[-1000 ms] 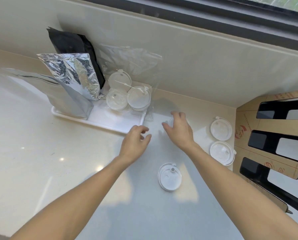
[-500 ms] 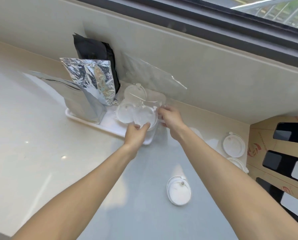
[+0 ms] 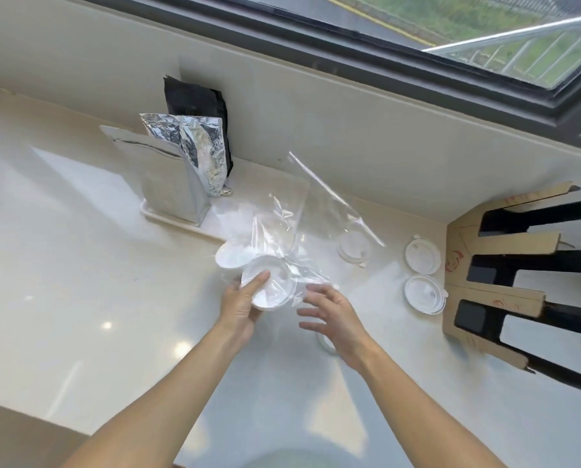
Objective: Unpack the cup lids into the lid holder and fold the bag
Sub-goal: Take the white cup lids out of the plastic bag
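A clear plastic bag (image 3: 302,214) with white cup lids (image 3: 269,285) in its lower end hangs above the counter. My left hand (image 3: 240,307) grips the bag's bottom around the lids, thumb over the top lid. To its right, my right hand (image 3: 333,312) is spread with straight fingers, touching nothing I can make out. Three loose lids lie on the counter: one (image 3: 355,248) behind the bag film, two (image 3: 422,252) (image 3: 425,293) beside the cardboard lid holder (image 3: 495,292) at the right. Another lid (image 3: 323,342) is mostly hidden under my right hand.
A white tray (image 3: 181,222) near the wall carries a silver foil pouch (image 3: 181,163) and a black pouch (image 3: 194,103). The wall and window frame run along the back. The lid holder has dark open slots.
The bag with its lids has been lifted off the tray and brought toward me. My right hand has let go of the bag and opened.
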